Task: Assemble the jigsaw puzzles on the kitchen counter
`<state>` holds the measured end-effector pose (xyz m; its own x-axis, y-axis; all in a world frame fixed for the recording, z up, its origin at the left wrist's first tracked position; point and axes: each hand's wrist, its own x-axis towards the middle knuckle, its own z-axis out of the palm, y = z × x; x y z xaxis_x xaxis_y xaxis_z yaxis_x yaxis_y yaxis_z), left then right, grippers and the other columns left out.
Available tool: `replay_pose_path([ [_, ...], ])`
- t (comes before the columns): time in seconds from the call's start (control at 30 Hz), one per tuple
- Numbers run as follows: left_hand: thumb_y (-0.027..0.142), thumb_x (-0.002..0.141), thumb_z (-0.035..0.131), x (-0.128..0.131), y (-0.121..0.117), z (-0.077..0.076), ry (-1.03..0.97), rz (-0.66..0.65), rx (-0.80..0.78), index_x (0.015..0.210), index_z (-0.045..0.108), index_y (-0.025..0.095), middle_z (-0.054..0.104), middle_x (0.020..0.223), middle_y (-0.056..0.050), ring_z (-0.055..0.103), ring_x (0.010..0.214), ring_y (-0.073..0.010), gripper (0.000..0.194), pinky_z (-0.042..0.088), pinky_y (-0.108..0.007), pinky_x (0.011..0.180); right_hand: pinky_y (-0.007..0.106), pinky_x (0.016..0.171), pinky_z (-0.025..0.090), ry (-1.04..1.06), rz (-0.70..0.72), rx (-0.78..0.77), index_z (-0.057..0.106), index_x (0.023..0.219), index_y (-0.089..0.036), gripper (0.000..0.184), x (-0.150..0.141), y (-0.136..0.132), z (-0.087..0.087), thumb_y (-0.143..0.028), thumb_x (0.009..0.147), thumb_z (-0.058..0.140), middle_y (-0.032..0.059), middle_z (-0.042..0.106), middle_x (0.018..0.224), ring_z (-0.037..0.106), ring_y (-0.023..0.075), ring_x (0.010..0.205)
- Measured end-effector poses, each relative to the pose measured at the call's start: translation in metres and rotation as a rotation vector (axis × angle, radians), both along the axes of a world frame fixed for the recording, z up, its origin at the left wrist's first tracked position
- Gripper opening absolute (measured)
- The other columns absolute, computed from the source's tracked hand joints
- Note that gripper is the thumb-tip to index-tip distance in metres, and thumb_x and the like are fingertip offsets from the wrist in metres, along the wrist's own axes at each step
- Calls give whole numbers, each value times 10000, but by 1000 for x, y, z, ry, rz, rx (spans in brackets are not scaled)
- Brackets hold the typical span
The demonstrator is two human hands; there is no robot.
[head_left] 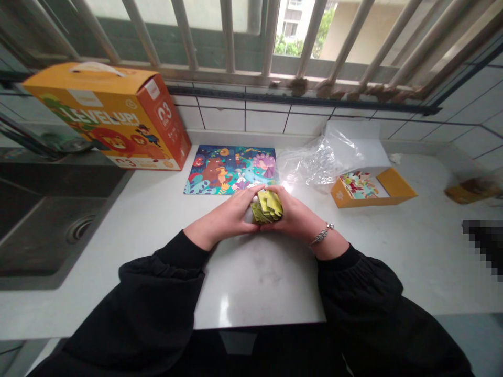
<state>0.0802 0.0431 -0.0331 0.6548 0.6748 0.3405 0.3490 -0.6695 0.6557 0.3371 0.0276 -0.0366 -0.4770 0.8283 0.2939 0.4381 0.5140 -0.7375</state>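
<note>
From my remote seat I had the whole white counter (255,283) in view, with a barred window (230,36) above its back edge and a sink (47,230) along its left edge. An orange box (106,118) stood tilted in the view at the back left corner. A picture puzzle (230,170) lay flat by the back edge, with a crumpled plastic bag (318,157) just to its right and an open orange tray (373,188) beyond that, holding something printed. Near the middle of the counter, just in front of the puzzle, the left hand (223,214) and the right hand (294,209) came together around a loose bundle of green pieces (267,207), fingers curled about it in a narrow, closed hold. A silver bracelet (322,234) circled the right wrist. I judged the bundle itself the main risk: it sat unevenly, so a slackened finger or a slight tilt could have let the pieces fan out and drop. Any that slid left across the smooth counter could have reached the sink and its drain (80,229), while any that skidded back could have scattered over the puzzle or hidden in the folds of the bag.
</note>
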Motion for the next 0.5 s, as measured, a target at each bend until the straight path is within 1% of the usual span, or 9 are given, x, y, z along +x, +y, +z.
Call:
replay_pose_path([
  [0.07, 453, 818, 953, -1, 0, 0, 21, -7, -30, 1727, 390, 228, 542, 1681, -230, 543, 1557, -432, 1092, 442, -632, 1307, 593, 1155, 574, -23, 16, 8, 464, 1570, -281, 1056, 2, 1, 0, -417, 703, 1053, 178, 656, 1467, 684, 399, 1342],
  [0.13, 510, 825, 945, 0, -1, 1, 32, -9, -65, 1740, 375, 213, 511, 1710, -247, 519, 1582, -440, 1118, 421, -636, 1321, 607, 1176, 556, -40, 36, 14, 445, 1602, -269, 1054, 4, 1, 0, -479, 748, 1026, 195, 635, 1503, 664, 411, 1378],
  [0.23, 512, 812, 953, 4, -3, 3, 18, 21, -110, 1720, 416, 194, 540, 1688, -248, 540, 1564, -439, 1102, 433, -613, 1312, 607, 1179, 550, -65, 30, 23, 450, 1610, -251, 937, 6, 1, 2, -534, 860, 934, 205, 623, 1520, 651, 403, 1395],
  [0.3, 517, 783, 979, 7, -3, 4, -11, 44, -135, 1688, 459, 200, 587, 1644, -230, 585, 1520, -425, 1091, 467, -591, 1284, 603, 1153, 565, -85, -4, 38, 494, 1570, -245, 827, 5, 1, 4, -528, 903, 894, 196, 648, 1473, 670, 389, 1354],
  [0.4, 513, 767, 1002, 13, -3, 3, -39, 56, -130, 1633, 512, 228, 650, 1571, -198, 648, 1443, -398, 1035, 512, -575, 1232, 594, 1112, 588, -93, -51, 57, 557, 1501, -240, 746, 4, 1, 4, -519, 901, 901, 180, 687, 1387, 699, 378, 1282],
  [0.5, 465, 777, 1002, 17, -5, 3, -21, 68, -99, 1592, 538, 234, 692, 1506, -183, 690, 1368, -385, 966, 547, -558, 1174, 582, 1094, 598, -85, -76, 58, 592, 1468, -249, 748, 2, 1, 5, -504, 857, 941, 163, 710, 1360, 711, 373, 1256],
])
